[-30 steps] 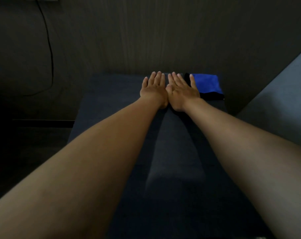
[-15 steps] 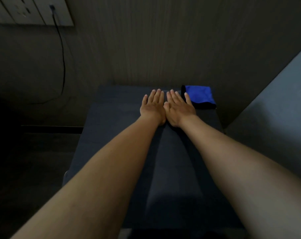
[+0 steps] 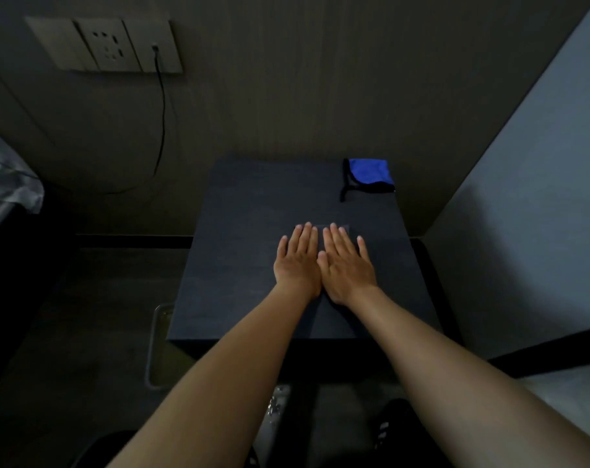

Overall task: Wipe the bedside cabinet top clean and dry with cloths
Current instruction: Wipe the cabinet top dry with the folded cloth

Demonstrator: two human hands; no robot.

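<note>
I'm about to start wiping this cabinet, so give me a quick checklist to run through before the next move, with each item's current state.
1. Cloth within reach: ok. The blue cloth lies at the far right corner of the cabinet top.
2. Hands free to pick it up: ok. The left hand and right hand lie flat, side by side, holding nothing.
3. Second cloth for drying: cannot tell. Only one cloth shows clearly.
4. Top free of other items: ok. Only the cloth and hands are on it.
5. Surface wet or dirty: cannot tell; too dark.
6. Wall cable clear of the top: ok. It hangs to the left.
</note>
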